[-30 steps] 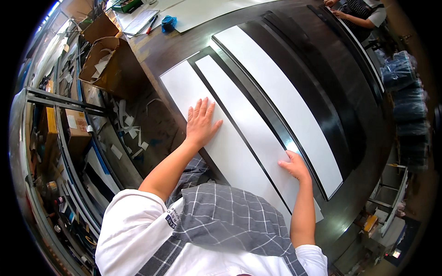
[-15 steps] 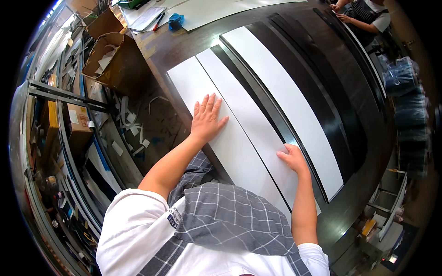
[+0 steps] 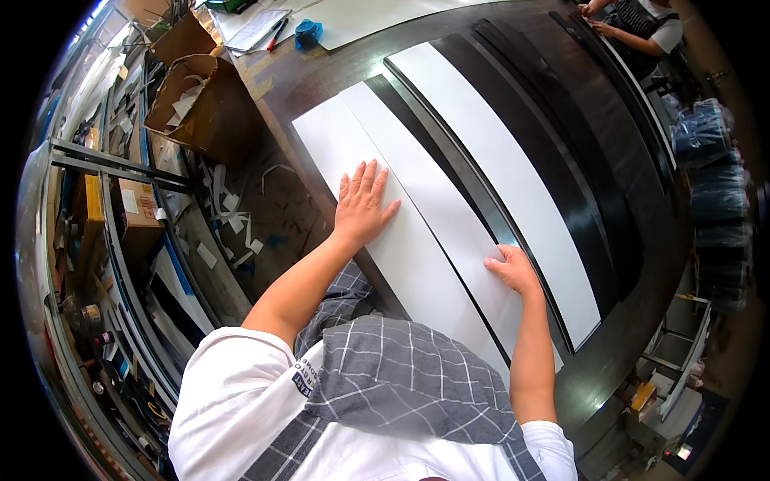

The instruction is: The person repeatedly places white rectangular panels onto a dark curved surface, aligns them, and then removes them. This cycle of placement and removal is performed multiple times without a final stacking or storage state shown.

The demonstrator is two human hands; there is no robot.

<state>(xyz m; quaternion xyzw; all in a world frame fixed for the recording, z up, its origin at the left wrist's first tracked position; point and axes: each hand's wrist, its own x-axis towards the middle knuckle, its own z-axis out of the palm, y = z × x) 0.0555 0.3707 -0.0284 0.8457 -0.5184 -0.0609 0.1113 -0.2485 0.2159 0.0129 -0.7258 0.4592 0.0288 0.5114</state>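
My left hand (image 3: 366, 206) lies flat, fingers spread, on a long white panel (image 3: 405, 260) at the table's left edge. Beside it, on its right, lies a second white panel (image 3: 429, 184). My right hand (image 3: 513, 269) grips that panel's right edge, with the thumb on top; its other fingers are partly hidden. A thin dark seam parts the two panels, fine at the far end and wider toward me. Along the second panel's right side shows a black strip (image 3: 423, 135).
Another white panel (image 3: 505, 144) with a dark edge lies to the right, then several black strips (image 3: 553, 152) on the dark table (image 3: 597, 385). A cardboard box (image 3: 228, 120) and shelving stand left. At the far right a co-worker's hands (image 3: 597, 24) hold a long strip's end.
The seam between the two white panels has narrowed at its far end. My right hand has shifted slightly away from me; my left hand stays flat on its panel.
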